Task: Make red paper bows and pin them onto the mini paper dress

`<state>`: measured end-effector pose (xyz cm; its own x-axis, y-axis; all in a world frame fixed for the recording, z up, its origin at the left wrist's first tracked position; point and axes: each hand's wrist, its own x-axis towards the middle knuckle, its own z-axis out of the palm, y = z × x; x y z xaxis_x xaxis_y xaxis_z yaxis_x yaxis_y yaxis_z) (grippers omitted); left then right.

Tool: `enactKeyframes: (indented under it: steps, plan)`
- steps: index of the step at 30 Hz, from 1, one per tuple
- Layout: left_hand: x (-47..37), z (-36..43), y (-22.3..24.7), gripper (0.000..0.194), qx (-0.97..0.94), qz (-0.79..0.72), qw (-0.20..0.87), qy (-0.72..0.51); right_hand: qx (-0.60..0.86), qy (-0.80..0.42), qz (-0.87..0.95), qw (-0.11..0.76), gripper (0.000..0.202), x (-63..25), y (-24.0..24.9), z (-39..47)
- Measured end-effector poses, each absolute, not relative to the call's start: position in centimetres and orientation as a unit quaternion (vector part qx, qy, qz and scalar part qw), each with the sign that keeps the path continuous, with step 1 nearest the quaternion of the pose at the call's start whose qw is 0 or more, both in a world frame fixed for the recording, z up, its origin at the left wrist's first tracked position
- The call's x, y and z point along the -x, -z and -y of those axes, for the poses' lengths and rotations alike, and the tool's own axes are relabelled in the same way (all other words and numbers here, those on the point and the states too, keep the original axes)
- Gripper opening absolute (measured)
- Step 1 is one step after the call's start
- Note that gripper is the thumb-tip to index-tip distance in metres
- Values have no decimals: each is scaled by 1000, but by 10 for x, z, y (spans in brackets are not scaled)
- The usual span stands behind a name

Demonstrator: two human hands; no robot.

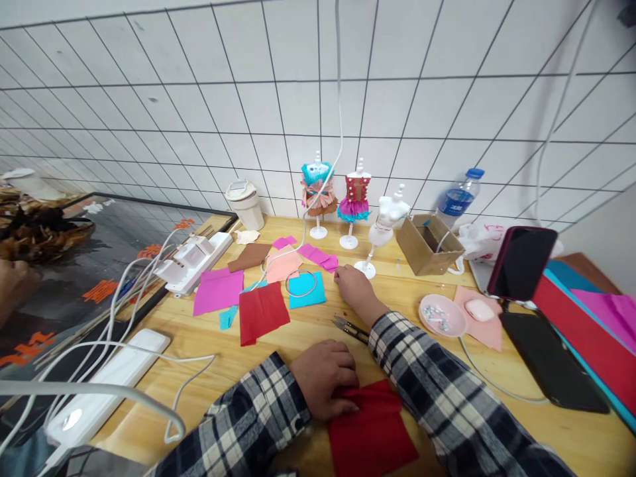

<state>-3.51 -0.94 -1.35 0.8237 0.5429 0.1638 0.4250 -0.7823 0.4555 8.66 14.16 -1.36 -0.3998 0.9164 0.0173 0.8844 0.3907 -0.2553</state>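
Observation:
My left hand (325, 379) rests at the top edge of a sheet of red crepe paper (372, 437), fingers curled and thumb on the paper. Farther forward, my right hand (358, 290) reaches to the end of a magenta paper strip (318, 257). Its fingers are bent together, and whatever is under the tips is hidden. Thread snips (350, 328) lie beside the right sleeve. Left of that hand, a thin ring (301, 293) lies over a blue paper square (311, 289), next to another red piece (263, 313).
Three small mannequins stand by the wall, one bare (390, 222). A cardboard box (428, 245), a water bottle (460, 195), a pink dish (442, 315) of small pieces and a propped phone (521, 264) are rightward. White cables and a power strip (199, 262) lie left. Another person's hand (17, 285) shows far left.

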Motion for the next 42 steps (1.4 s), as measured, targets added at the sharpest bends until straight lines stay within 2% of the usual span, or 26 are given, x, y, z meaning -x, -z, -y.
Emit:
enactKeyframes:
  steps: [4,10,15,16,18,20,22,27,32,33,36,37,39,42]
  plan:
    - [33,11,11,27,-934,-268,199,-126,555,-113,818,100,21,-94,12,-141]
    - [33,10,8,32,-934,-274,194,-120,582,-121,796,114,17,-89,10,-144]
    - [35,11,5,39,-923,-304,191,-138,528,-125,827,150,16,-113,-23,-108]
    - [36,10,4,42,-919,-316,189,-142,512,-114,832,182,19,-125,-34,-99]
    - [37,4,1,47,-911,-337,188,-143,480,-17,801,359,22,-158,-55,-89]
    - [35,-8,0,49,-909,-345,191,-138,516,84,704,480,22,-195,-70,-95]
    - [32,-25,-1,48,-912,-339,188,-136,565,119,637,510,26,-229,-77,-117]
    - [25,-55,0,45,-919,-324,167,-152,637,57,677,366,29,-273,-72,-166]
    - [32,-34,-2,40,-913,-316,204,-159,571,30,706,417,27,-248,-55,-109]
    - [32,-27,-3,42,-912,-314,213,-157,540,-7,743,396,28,-236,-47,-94]
    - [28,-9,-2,57,-913,-306,222,-151,412,-126,869,242,35,-201,-18,-63]
    - [26,-4,-1,57,-918,-295,221,-146,400,-149,880,207,40,-191,-8,-59]
    - [23,5,2,51,-931,-262,218,-132,419,-168,876,169,42,-179,8,-60]
    - [25,15,5,54,-930,-273,213,-125,476,-150,854,146,38,-177,18,-67]
